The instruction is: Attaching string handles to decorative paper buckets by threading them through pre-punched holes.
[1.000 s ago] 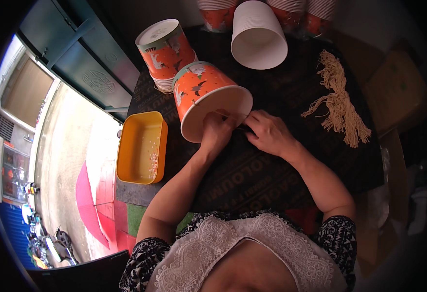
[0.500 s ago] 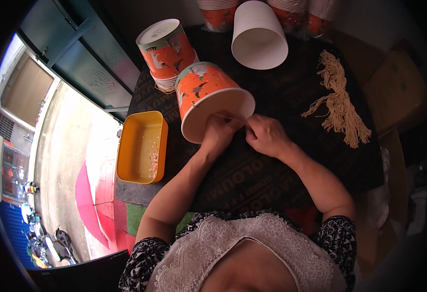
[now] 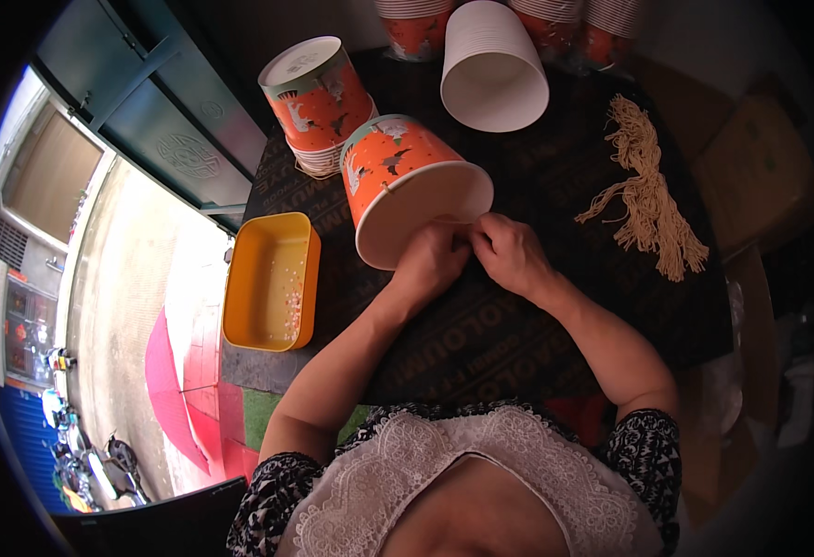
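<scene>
An orange paper bucket [image 3: 397,158] with grey and dark animal pictures lies tipped on the table, its white open mouth towards me. My left hand [image 3: 433,258] is at the lower edge of that mouth, fingers closed in a pinch. Right beside it my right hand [image 3: 514,251] pinches too, its fingertips almost touching the left ones at the rim. A thin pale string [image 3: 451,221] runs across the mouth into both pinches; its ends are hidden by the fingers. On the rim's upper left a small knot or bead [image 3: 386,187] shows.
A yellow tub [image 3: 267,283] with small pale and reddish beads stands left. Behind the bucket is a stack of upturned orange buckets [image 3: 314,102]. A white bucket [image 3: 495,79] lies at the back; a bundle of beige strings [image 3: 648,186] rests at right. More stacked buckets [image 3: 416,32] line the back.
The bucket has shifted slightly right and turned a little. My left hand has moved right, closer to the right hand, and its fingers have come out of the mouth towards the rim.
</scene>
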`<action>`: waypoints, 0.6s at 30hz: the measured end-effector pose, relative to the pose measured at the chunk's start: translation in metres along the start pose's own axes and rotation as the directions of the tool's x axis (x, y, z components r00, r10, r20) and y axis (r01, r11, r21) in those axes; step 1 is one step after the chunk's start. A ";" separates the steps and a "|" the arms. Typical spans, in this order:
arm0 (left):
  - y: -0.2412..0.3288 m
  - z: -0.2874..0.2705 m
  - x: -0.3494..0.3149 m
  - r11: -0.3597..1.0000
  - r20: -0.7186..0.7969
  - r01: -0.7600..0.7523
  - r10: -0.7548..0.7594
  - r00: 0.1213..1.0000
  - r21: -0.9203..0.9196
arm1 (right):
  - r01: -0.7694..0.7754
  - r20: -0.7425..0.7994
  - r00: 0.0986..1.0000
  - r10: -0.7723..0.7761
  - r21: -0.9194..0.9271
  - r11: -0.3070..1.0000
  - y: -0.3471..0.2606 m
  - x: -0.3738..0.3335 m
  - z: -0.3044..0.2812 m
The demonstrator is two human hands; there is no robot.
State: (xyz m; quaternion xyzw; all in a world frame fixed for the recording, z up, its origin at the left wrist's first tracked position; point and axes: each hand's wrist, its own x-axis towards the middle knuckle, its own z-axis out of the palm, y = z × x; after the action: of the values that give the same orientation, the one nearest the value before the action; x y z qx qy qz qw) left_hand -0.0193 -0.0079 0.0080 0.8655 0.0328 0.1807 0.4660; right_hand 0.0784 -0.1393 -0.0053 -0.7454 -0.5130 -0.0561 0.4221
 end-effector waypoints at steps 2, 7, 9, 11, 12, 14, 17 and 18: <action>-0.003 0.000 0.000 0.999 0.024 0.018 -0.019 1.000 0.047 | 0.004 0.000 1.000 -0.004 -0.005 1.000 0.002 0.000 -0.001; -0.021 -0.006 -0.001 0.999 -0.110 0.007 -0.012 0.994 -0.051 | 0.046 0.040 0.998 -0.051 0.114 0.992 -0.008 0.002 -0.011; -0.012 -0.013 0.000 0.977 -0.076 0.168 -0.179 0.981 -0.135 | 0.077 0.100 0.990 -0.102 0.225 0.971 -0.014 0.001 -0.018; -0.011 -0.019 0.003 0.933 -0.020 0.306 -0.315 0.949 -0.192 | 0.145 0.121 0.976 -0.183 0.274 0.951 -0.019 -0.001 -0.024; -0.012 -0.022 0.003 0.932 -0.023 0.306 -0.316 0.949 -0.192 | 0.146 0.122 0.975 -0.186 0.276 0.950 -0.022 -0.001 -0.024; -0.012 -0.025 0.004 0.909 -0.062 0.324 -0.350 0.935 -0.262 | 0.359 -0.022 0.930 -0.368 0.283 0.890 -0.027 0.000 -0.024; -0.010 -0.031 0.006 0.911 -0.088 0.319 -0.351 0.932 -0.261 | 0.482 -0.052 0.872 -0.486 0.254 0.838 -0.025 0.003 -0.028; -0.012 -0.031 0.007 0.911 -0.090 0.319 -0.352 0.932 -0.261 | 0.557 -0.072 0.827 -0.557 0.229 0.798 -0.025 0.004 -0.029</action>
State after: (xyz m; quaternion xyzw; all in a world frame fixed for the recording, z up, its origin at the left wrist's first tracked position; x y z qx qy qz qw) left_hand -0.0223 0.0246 0.0153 0.7693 0.1904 0.1585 0.5889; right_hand 0.0699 -0.1536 0.0291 -0.5050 -0.7119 -0.1155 0.4741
